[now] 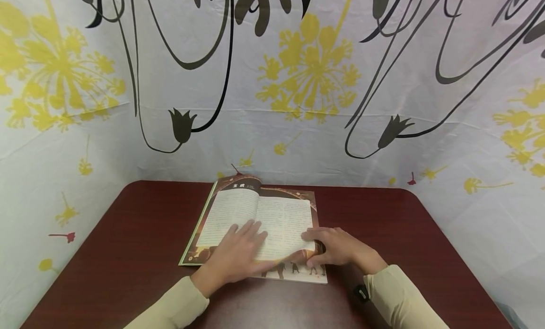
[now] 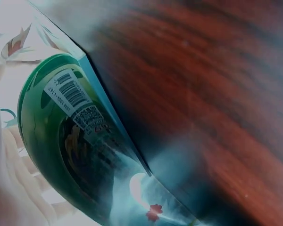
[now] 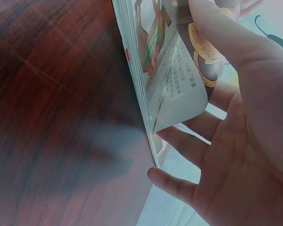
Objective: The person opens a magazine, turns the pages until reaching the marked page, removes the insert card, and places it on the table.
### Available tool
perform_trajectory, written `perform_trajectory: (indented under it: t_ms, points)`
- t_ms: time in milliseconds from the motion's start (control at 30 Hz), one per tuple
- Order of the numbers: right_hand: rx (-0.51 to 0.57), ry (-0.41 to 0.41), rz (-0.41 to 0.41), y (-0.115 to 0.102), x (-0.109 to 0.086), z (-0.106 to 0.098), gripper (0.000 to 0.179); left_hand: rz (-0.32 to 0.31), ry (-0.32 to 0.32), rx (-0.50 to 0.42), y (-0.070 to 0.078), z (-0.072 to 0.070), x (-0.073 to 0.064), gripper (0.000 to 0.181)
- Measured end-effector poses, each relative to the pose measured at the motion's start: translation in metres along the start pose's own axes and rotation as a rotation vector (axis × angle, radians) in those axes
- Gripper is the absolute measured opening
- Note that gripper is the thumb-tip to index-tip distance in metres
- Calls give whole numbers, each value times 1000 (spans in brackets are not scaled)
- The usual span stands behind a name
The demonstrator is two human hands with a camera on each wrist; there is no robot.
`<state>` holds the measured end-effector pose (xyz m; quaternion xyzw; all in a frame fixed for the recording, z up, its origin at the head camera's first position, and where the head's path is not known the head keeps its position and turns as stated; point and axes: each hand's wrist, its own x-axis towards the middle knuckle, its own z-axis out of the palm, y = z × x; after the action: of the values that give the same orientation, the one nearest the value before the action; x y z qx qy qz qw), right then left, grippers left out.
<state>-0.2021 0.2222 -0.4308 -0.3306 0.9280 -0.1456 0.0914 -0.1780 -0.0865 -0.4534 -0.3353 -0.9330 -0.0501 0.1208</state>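
Note:
An open book [image 1: 283, 225] with printed text and dark brown decorated borders lies on the table. My left hand [image 1: 238, 253] rests across its lower middle, fingers spread over the text near the gutter. At the right edge, my right hand [image 1: 338, 246] pinches the lower right part of a page [image 1: 298, 241], lifting its corner. In the right wrist view the page corner [image 3: 184, 103] curls up between the thumb and the fingers, over a picture on the page below. The left wrist view shows a bent green cover [image 2: 42, 127] with a barcode label [image 2: 73, 94], beside my left fingers.
The dark red wooden table [image 1: 374, 215] extends around the book on all sides. White cloth with yellow and grey plant prints [image 1: 238, 92] hangs behind and beside it. A small black device [image 1: 362, 292] sits at the right wrist, by the beige sleeve.

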Motion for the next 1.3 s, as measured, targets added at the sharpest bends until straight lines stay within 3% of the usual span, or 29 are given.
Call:
perform_trajectory:
  t_ms: [333,567,933,1300]
  points:
    - [22,12,25,0,1,-2,73,51,-9,51,3,2,1,90]
    - [44,32,37,0,2,-4,76,58,-16,76,2,3,0,87]
    - [55,41,24,1,2,-7,77,81,39,86,0,3,0,83]
    - [172,46,11,3,-3,-17,80,63,64,71,-2,3,0,69]
